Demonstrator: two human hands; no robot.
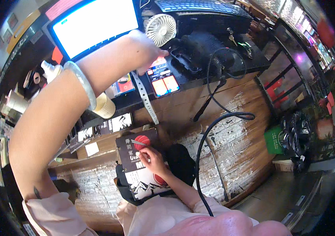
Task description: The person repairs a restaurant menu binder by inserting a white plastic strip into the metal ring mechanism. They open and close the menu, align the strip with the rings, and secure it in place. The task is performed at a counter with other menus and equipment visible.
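Phone risk: The phone (165,84) lay on the desk (193,84) with its near end close to the front edge; a tug or nudge from the left hand (145,49) could have tipped it off.
Left grip: The hand stood over the phone's far end, fingers partly hidden; whether it gripped could not be told.
Cup risk: A bangle (87,87) appeared close to the cup (105,107); a dropped forearm might have knocked it over.
Right grip: The right hand (153,161), fingers bent narrow, rested over a menu (134,169) at the lap; whether it held anything was unclear.
Cable: A black cable (198,169) looped down toward the lap, a possible snag.
Desktop: A fan (161,30) stood beyond the phone; a strap (145,98) overhung the edge.
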